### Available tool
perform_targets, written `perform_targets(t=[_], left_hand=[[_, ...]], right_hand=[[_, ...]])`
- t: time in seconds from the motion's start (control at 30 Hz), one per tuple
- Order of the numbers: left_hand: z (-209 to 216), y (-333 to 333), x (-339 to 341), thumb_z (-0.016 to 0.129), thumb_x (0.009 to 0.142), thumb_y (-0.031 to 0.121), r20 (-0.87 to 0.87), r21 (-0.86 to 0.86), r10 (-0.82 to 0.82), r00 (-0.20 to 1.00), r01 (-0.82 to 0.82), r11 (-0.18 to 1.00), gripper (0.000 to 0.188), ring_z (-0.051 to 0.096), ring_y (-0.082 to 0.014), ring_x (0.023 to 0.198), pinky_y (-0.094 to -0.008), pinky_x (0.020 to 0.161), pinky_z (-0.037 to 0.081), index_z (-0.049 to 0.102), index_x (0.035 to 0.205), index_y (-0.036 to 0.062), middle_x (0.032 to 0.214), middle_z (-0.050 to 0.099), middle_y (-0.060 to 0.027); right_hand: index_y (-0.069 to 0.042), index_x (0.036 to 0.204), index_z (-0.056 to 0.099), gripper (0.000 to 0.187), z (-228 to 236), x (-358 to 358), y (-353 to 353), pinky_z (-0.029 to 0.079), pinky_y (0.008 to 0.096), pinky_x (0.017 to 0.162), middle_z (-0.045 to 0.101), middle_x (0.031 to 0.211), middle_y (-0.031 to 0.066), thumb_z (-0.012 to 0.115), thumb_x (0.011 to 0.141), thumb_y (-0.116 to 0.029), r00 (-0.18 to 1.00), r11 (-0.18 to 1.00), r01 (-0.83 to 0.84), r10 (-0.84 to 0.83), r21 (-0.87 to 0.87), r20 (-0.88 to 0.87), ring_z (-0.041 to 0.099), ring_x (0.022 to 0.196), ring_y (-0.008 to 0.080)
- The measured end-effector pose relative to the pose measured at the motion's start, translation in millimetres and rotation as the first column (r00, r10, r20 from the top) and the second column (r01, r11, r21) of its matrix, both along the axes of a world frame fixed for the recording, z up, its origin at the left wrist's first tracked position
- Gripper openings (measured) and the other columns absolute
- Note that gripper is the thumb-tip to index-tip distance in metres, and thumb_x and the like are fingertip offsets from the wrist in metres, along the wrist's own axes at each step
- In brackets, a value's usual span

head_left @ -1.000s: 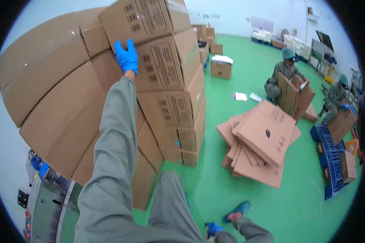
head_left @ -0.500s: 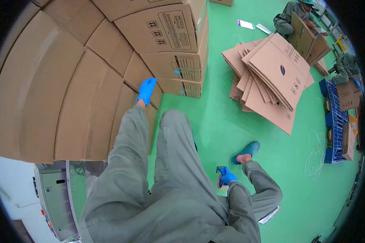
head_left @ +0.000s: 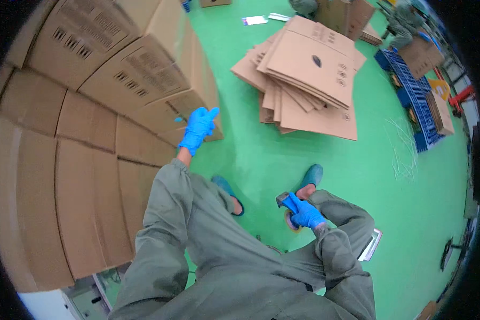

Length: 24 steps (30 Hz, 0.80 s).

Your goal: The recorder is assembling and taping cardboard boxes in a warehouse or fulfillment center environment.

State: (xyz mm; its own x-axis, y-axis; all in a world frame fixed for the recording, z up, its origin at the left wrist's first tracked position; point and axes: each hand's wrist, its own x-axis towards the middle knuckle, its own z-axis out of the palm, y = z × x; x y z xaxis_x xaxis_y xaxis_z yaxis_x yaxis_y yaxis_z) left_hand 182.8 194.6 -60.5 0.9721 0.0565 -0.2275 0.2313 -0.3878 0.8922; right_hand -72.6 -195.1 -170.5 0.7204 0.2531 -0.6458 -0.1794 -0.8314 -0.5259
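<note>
Left hand, head view: the left hand (head_left: 199, 129) is gloved in thin blue, its fingers partly bent; nothing shows in it, and I cannot tell how far it is closed or whether it touches the boxes.
Right hand: the right hand (head_left: 305, 213) is wrapped around the tape dispenser (head_left: 282, 199).
Tape dispenser: its hard grey head points left, the handle running back into the palm, a round tape roll (head_left: 288, 220) below.
Stacked boxes: the stacked boxes (head_left: 90, 197), brown cardboard, straight-edged, lie ahead and left of the dispenser; the left hand is nearer.
Flat cardboard pile: the flat cardboard pile (head_left: 314, 64), matt and unevenly fanned, lies ahead of the right hand, well apart.
Floor: the floor (head_left: 250, 154) is smooth, green.
</note>
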Motion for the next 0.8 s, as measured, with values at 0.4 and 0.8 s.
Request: perform_targets(t=[0.4,0.8], left_hand=[[-83.7,-269.9,197.2,0.067,0.087,0.058,0.331,0.722,-0.721,0.609,0.329,0.609,0.097,0.023,-0.0378,0.15,-0.0477,0.12,0.026,0.025,0.156,0.0042,0.162,0.021,-0.0232],[-124.2,-257.9,115.2,0.072,0.085,0.053,0.071,0.75,-0.472,0.879,0.265,0.606,0.075,0.06,-0.0339,0.118,-0.0487,0.099,0.046,0.055,0.135,-0.0005,0.133,0.06,-0.0208]], right_hand=[[-0.021,0.152,0.033,0.078,-35.9,-2.9,-22.0,0.053,0.0525,0.077,0.068,0.103,0.0244,0.065,0.08,-0.017,0.98,0.992,0.123,-0.115,0.041,-0.161,0.068,0.094,0.0422],[-0.02,0.155,0.028,0.081,-50.9,-1.7,-33.2,0.054,0.0539,0.079,0.066,0.11,0.0264,0.065,0.083,-0.025,0.978,0.992,0.101,-0.112,-0.071,-0.173,0.067,0.096,0.0429]])
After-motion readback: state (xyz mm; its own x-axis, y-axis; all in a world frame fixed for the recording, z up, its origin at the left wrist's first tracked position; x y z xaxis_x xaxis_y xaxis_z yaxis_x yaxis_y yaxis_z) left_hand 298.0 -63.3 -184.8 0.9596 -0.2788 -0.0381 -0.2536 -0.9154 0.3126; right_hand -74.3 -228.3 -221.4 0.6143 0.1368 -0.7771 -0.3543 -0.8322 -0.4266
